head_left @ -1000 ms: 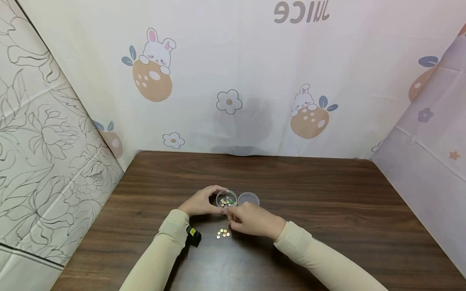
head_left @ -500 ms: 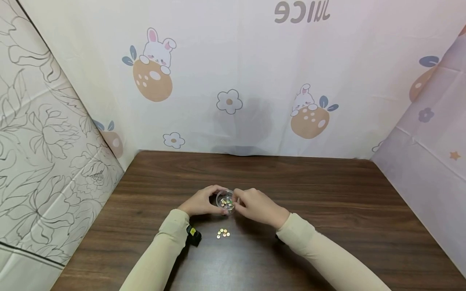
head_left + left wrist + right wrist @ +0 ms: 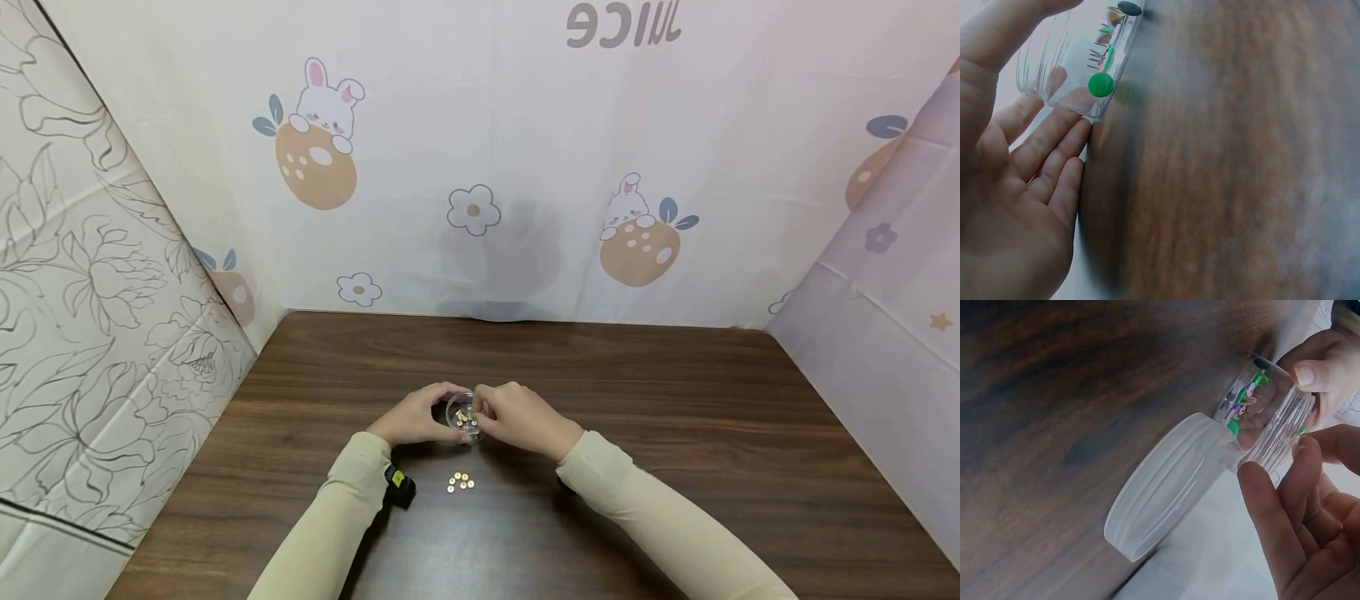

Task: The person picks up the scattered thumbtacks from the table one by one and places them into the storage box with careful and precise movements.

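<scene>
My left hand [image 3: 416, 417] holds a small clear plastic jar [image 3: 1063, 56] standing on the table, with its thumb on one side and fingertips on the other. Inside the jar lie several thumbtacks with coloured heads, among them a green thumbtack [image 3: 1100, 85] and a black one. My right hand [image 3: 517, 417] is at the jar's mouth. Between its thumb and index finger it pinches something small and green, apparently a thumbtack [image 3: 1302, 432], mostly hidden by the fingertips. Several gold-coloured tacks [image 3: 463, 485] lie loose on the table in front of the jar.
A clear round lid [image 3: 1160, 494] stands right beside the jar; in the head view the right hand hides it. The dark wooden table [image 3: 675, 400] stretches out on both sides. Patterned cloth [image 3: 480, 150] hangs along its back and sides.
My right hand has moved from low in front of the jar up to its right rim, covering the lid, then slightly left over the mouth. The left hand and jar stay put.
</scene>
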The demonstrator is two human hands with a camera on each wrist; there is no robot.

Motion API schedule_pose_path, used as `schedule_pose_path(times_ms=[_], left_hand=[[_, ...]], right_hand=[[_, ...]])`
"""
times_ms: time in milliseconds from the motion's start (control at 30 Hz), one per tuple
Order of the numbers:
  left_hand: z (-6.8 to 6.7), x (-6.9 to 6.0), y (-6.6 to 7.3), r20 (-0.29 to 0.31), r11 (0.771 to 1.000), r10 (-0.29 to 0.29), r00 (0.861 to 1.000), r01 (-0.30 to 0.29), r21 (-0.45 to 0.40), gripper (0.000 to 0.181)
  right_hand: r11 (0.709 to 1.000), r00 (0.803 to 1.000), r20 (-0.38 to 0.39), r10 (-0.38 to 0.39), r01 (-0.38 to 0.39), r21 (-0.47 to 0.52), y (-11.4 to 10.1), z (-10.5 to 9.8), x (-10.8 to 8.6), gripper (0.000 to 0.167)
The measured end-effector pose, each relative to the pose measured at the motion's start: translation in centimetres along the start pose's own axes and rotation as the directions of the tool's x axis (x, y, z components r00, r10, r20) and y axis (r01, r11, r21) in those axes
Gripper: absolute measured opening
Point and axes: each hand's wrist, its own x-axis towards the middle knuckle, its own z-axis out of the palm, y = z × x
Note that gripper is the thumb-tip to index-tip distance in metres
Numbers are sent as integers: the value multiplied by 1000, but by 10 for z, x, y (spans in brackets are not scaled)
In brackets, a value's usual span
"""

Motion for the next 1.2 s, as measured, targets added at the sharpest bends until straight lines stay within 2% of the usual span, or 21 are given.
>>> schedule_pose_path(times_ms=[567, 1200], left_hand=[[0, 0, -1, -3, 1000, -11, 1000, 11, -2, 68], [1, 1, -4, 6, 1000, -10, 1000, 10, -1, 68]], right_hand=[[999, 999, 27, 45, -44, -31, -3, 2, 6, 3], [999, 999, 38, 34, -34, 5, -5, 1, -5, 5]])
